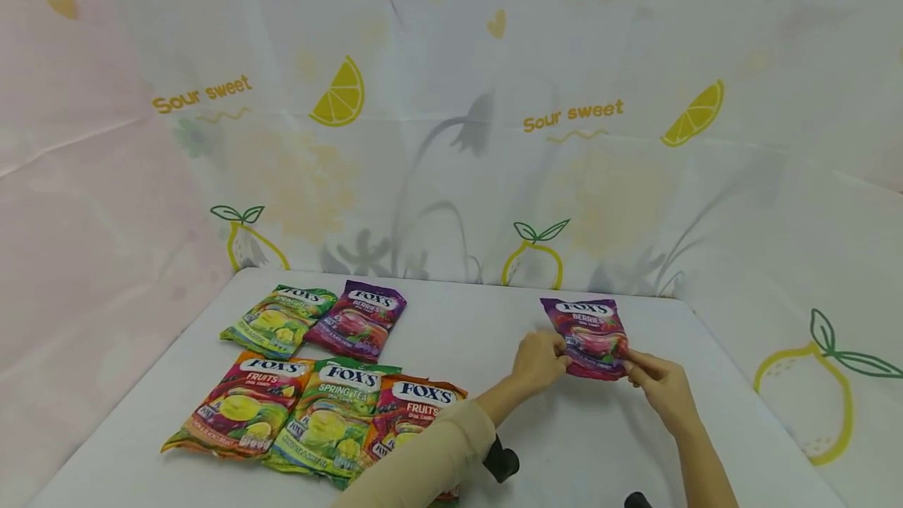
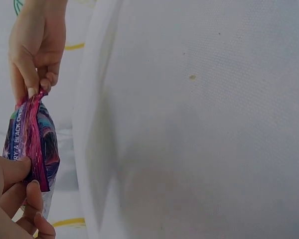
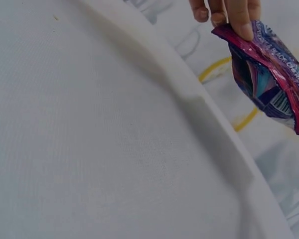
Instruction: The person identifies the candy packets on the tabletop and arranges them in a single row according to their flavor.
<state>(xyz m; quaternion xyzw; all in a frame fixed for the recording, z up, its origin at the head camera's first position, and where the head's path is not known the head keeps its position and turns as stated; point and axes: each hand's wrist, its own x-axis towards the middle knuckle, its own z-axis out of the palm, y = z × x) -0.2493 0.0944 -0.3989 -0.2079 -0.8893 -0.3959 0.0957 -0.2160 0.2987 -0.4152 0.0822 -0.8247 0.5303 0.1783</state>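
A purple bag of berries candy (image 1: 589, 335) is held up above the white table, toward its back right. My left hand (image 1: 539, 361) pinches the bag's lower left corner, while my right hand (image 1: 659, 386) pinches the lower right corner. In the left wrist view the bag (image 2: 32, 142) shows its crimped bottom seam stretched between the fingers of both hands. The right wrist view has the same bag (image 3: 274, 74) at the upper right, its underside facing the camera.
On the left of the table (image 1: 564, 445) lie a green candy bag (image 1: 282, 321) and a purple one (image 1: 358, 321) behind. In front are an orange bag (image 1: 243, 406), another green bag (image 1: 331, 418) and a red-orange bag (image 1: 416, 402), partly behind my left sleeve. A lemon-print cloth (image 1: 437, 179) hangs behind.
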